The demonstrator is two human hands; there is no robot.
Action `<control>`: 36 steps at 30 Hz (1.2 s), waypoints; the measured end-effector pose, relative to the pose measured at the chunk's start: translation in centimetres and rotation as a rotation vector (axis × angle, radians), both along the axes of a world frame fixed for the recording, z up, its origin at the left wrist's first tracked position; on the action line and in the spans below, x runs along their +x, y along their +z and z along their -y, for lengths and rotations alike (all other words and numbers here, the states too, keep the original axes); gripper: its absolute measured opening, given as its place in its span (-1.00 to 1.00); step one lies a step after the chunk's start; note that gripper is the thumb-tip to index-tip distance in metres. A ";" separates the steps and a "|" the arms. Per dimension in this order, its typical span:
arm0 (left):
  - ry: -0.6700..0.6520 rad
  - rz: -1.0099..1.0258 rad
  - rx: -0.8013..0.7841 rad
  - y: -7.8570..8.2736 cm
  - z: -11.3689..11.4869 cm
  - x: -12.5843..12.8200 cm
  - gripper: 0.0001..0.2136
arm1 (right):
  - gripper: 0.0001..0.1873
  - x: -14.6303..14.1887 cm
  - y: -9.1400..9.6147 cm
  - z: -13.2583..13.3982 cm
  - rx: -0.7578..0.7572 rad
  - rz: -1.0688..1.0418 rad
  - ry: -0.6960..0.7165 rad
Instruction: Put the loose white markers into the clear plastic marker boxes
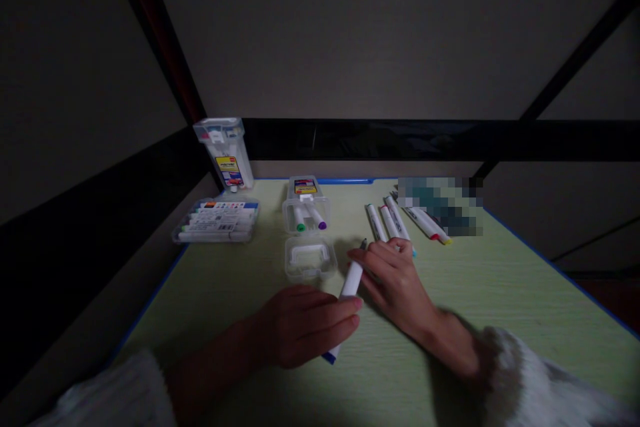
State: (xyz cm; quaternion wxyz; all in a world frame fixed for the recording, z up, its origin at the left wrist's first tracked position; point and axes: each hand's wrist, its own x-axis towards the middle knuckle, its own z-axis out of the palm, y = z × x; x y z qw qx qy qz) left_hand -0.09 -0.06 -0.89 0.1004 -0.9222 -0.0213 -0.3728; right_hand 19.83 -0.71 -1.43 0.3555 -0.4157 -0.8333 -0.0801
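My left hand (pixel 305 327) is closed round a white marker (pixel 352 280), which slants up and away from me. The marker's blue end sticks out below my fingers, and a dark tip shows at its upper end. Bent fingers of my right hand (pixel 397 280) meet that upper end, with the thumb against it; the inside of this hand is hidden. Just beyond the right hand lie several white markers (pixel 376 223). Past the left hand is a small clear plastic lid (pixel 311 275) with a handle, in front of a clear marker box (pixel 306 203) with green and purple marker ends at its opening.
At the left, a flat clear case of markers (pixel 217 221) lies by the table edge, with an upright marker box (pixel 230 160) behind it. Markers with red and yellow ends (pixel 427 225) lie right, beside a blurred-out item (pixel 440 205). A dark-banded wall (pixel 380 140) rises behind the green table (pixel 480 307).
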 end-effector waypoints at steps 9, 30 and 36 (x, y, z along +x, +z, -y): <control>0.011 -0.017 0.024 0.2 0.2 0.2 -0.88 | -0.77 -0.4 0.1 0.2 -0.038 -0.020 0.049; -0.003 -0.026 0.039 2.4 0.9 0.2 -0.86 | -0.73 -1.3 1.4 0.6 -0.127 -0.037 0.165; -0.042 -0.002 0.063 2.8 0.9 0.3 -0.80 | -0.69 -1.5 1.5 0.6 -0.163 -0.026 0.183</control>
